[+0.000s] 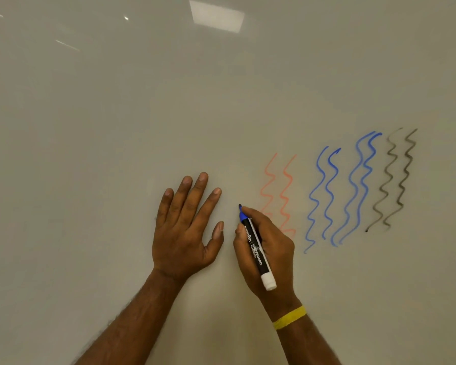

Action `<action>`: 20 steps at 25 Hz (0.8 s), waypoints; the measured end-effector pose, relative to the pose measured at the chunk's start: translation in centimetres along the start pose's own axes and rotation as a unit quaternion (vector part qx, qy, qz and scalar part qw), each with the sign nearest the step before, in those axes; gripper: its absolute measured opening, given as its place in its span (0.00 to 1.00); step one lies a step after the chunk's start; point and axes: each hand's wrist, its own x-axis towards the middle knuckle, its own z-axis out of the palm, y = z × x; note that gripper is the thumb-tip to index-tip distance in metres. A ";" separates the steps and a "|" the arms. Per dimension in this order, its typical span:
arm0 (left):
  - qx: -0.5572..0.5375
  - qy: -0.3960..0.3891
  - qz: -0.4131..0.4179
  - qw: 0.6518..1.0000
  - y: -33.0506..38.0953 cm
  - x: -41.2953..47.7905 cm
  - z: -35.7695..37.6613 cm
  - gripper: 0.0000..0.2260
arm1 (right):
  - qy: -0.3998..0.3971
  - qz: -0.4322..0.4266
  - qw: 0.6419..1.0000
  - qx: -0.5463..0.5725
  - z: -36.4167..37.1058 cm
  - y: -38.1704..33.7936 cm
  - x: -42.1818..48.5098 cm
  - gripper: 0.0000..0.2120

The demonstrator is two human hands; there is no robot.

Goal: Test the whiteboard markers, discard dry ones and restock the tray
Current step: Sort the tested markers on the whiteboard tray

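The whiteboard (116,127) fills the view. My right hand (270,248) grips an uncapped blue whiteboard marker (256,248) with a black barrel and white end; its blue tip rests against the board just left of the red lines. My left hand (187,225) lies flat on the board with fingers spread, holding nothing, a short way left of the marker tip. No tray or other markers are in view.
Wavy test lines run down the board to the right of my hands: two faint red ones (286,191), several blue ones (353,188), two black ones (395,177). A ceiling light reflects in the board at the top (216,15). A yellow band (290,317) circles my right wrist.
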 end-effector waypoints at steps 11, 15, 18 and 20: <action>0.006 -0.006 -0.007 1.000 0.1 -0.4 -0.2 0.26 | -0.074 0.096 0.992 -0.036 -0.8 1.0 -6.8 0.13; 0.002 -0.012 -0.010 1.000 0.1 -0.5 -0.3 0.27 | -0.045 0.036 0.998 -0.019 -1.2 -0.2 -2.5 0.13; 0.009 -0.014 -0.008 1.000 0.1 -0.7 -0.2 0.27 | 0.010 -0.003 1.000 -0.001 -1.2 -1.5 3.5 0.13; 0.013 -0.015 -0.008 1.000 0.1 -0.7 -0.2 0.27 | 0.020 -0.002 1.000 0.009 -1.0 -1.9 5.8 0.14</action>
